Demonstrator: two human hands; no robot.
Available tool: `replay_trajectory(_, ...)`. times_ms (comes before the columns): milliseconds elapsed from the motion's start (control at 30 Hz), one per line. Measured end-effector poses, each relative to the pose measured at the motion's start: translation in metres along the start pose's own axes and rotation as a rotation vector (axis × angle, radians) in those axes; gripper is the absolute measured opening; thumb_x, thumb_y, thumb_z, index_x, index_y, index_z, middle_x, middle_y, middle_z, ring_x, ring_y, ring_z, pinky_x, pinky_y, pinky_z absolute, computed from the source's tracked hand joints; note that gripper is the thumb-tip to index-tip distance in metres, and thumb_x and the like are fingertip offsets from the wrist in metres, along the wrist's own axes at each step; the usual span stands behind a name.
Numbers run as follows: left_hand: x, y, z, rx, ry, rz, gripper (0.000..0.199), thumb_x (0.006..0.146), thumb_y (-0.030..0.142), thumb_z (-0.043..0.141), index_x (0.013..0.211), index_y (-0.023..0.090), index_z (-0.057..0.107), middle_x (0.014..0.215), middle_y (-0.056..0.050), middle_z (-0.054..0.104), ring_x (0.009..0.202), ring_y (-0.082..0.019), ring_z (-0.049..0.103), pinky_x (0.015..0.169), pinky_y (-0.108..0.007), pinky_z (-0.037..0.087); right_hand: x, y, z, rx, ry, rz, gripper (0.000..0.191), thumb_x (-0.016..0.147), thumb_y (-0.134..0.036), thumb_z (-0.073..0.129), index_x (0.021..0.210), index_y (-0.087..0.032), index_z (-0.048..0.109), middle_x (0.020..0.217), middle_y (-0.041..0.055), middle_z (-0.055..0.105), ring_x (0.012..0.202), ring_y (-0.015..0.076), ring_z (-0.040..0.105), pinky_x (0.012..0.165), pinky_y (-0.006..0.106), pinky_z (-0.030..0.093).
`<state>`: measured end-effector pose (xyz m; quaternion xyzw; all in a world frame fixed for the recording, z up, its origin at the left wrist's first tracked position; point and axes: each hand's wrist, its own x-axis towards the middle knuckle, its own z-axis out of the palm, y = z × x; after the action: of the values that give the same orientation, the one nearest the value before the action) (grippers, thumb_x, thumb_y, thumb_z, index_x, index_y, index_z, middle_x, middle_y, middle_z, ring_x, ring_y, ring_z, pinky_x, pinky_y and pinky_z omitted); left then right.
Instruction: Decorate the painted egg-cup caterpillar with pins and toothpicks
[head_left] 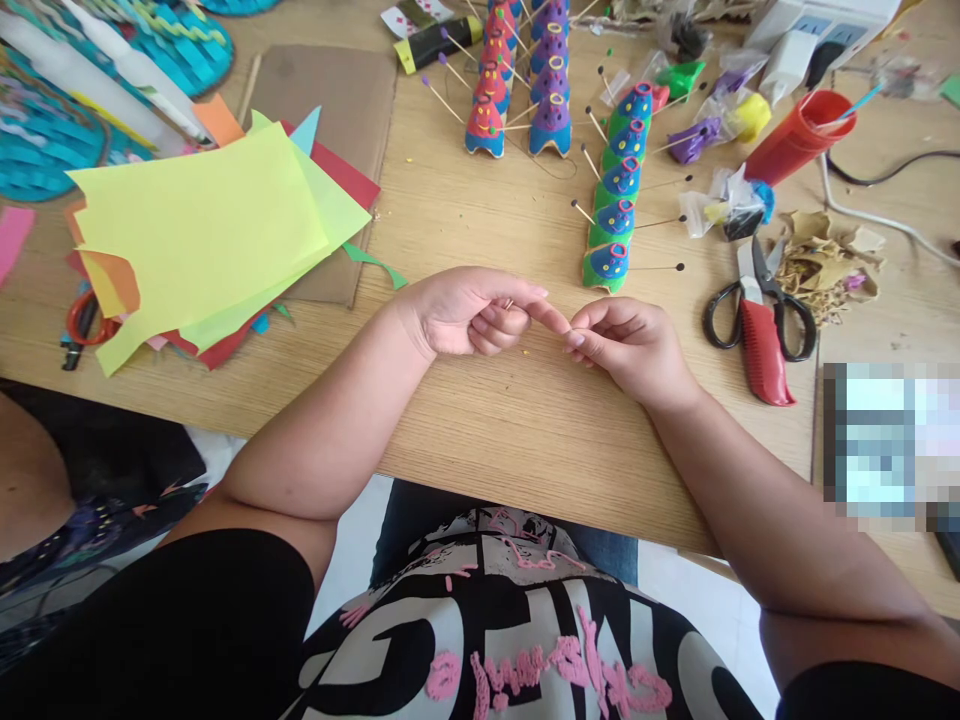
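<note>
My left hand (487, 315) is above the desk with its index finger stretched to the right and its other fingers curled. The end of a thin stick (509, 304) shows between its thumb and curled fingers. My right hand (626, 345) is closed in a pinch at the tip of that index finger; anything between its fingertips is too small to make out. Just beyond the right hand stands a green and blue egg-carton caterpillar (616, 190), with black-tipped sticks in its sides and red-ringed faces. Red-and-blue (491, 85) and purple-and-blue (551, 85) egg-carton strips stand farther back.
Coloured paper sheets (202, 230) lie on brown cardboard (367, 150) at left. Scissors (757, 300), a red cup (802, 135), bagged modelling clay (694, 140) and carton scraps (825, 260) are at right. Another person's arm (30, 480) is at lower left.
</note>
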<state>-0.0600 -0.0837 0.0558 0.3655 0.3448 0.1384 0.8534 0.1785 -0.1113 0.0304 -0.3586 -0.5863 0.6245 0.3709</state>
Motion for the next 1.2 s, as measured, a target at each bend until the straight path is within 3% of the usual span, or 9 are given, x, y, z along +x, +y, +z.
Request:
replay_trajectory(200, 0.004, -0.003, -0.001, -0.068, -0.102, -0.01, 0.026, 0.09, 0.04, 0.074, 0.091, 0.016, 0.084, 0.05, 0.01, 0.011, 0.043, -0.005, 0.008, 0.037, -0.018, 0.012, 0.0, -0.004, 0.0, 0.011, -0.014, 0.025, 0.04, 0.072, -0.052, 0.094, 0.079, -0.018, 0.074, 0.066, 0.0003, 0.071, 0.054, 0.0082, 0.059, 0.05, 0.022, 0.048)
replay_trajectory(433, 0.007, -0.005, 0.003, -0.097, -0.114, 0.023, 0.027, 0.095, 0.039, 0.068, 0.093, 0.016, 0.083, 0.05, 0.011, 0.009, 0.043, -0.006, 0.007, 0.036, -0.017, 0.014, 0.002, -0.002, -0.003, 0.071, -0.001, 0.06, 0.041, 0.07, -0.052, 0.095, 0.077, -0.018, 0.073, 0.064, -0.0011, 0.071, 0.052, 0.0066, 0.058, 0.048, 0.019, 0.047)
replay_trajectory(700, 0.008, -0.006, 0.015, -0.129, -0.014, 0.036, 0.026, 0.091, 0.041, 0.072, 0.085, 0.018, 0.082, 0.05, 0.01, 0.012, 0.043, -0.006, 0.006, 0.037, -0.019, 0.009, 0.003, 0.004, -0.005, 0.152, 0.005, 0.06, 0.039, 0.07, -0.049, 0.095, 0.077, -0.018, 0.074, 0.066, -0.0013, 0.072, 0.05, 0.0058, 0.058, 0.044, 0.017, 0.044)
replay_trajectory(1067, 0.008, -0.009, 0.021, -0.122, 0.02, 0.081, 0.025, 0.089, 0.043, 0.073, 0.087, 0.02, 0.082, 0.049, 0.01, 0.015, 0.041, -0.007, 0.01, 0.04, -0.023, 0.011, 0.006, 0.007, -0.005, 0.193, 0.007, 0.076, 0.04, 0.071, -0.05, 0.095, 0.078, -0.018, 0.071, 0.067, -0.0017, 0.071, 0.051, 0.0059, 0.057, 0.045, 0.017, 0.046)
replay_trajectory(1200, 0.005, -0.007, 0.024, -0.16, 0.131, 0.168, 0.024, 0.091, 0.042, 0.072, 0.091, 0.019, 0.081, 0.049, 0.01, 0.016, 0.041, -0.006, 0.015, 0.04, -0.022, 0.014, 0.006, 0.006, -0.003, 0.228, 0.058, 0.047, 0.042, 0.072, -0.052, 0.094, 0.076, -0.019, 0.068, 0.065, -0.0026, 0.069, 0.051, 0.0055, 0.056, 0.046, 0.017, 0.046)
